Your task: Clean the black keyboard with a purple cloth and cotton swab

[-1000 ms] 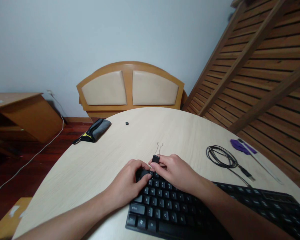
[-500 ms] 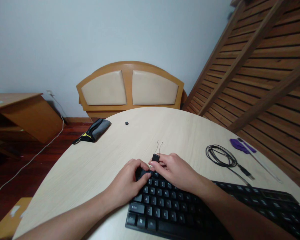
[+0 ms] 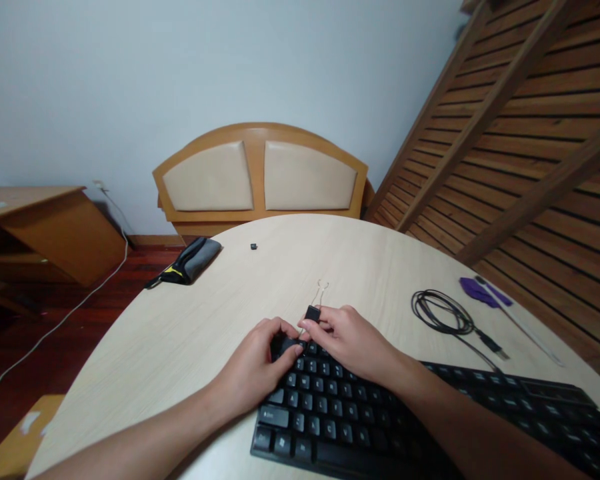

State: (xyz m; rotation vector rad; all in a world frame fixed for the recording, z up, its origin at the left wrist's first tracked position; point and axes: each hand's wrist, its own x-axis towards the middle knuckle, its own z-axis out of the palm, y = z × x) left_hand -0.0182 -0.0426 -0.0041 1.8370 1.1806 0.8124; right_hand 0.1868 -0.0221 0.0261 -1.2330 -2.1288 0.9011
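Observation:
My right hand (image 3: 347, 337) pinches the black handle of a keycap puller (image 3: 313, 313) between thumb and fingers. Two thin wires with curled ends stick out of its far side. More wire runs from the near side to the top left keys of a black keyboard (image 3: 325, 403). There my left hand (image 3: 260, 360) has its thumb and index finger closed about the wire's lower end, resting on the keyboard's corner. Fingertips partly hide the wire ends and the key beneath. My right forearm covers much of the keyboard's middle.
A coiled black USB cable (image 3: 443, 327) lies at right, near a purple cloth (image 3: 475, 291) and a white-handled brush (image 3: 520, 320). A small black piece (image 3: 253, 247) and a dark grey folded pouch (image 3: 193, 261) sit at the far left of the round table (image 3: 170, 340).
The puller's curled far wires have swung slightly right and drawn closer together. Its handle has shifted a little to the right in my right hand. My left hand stays almost in place.

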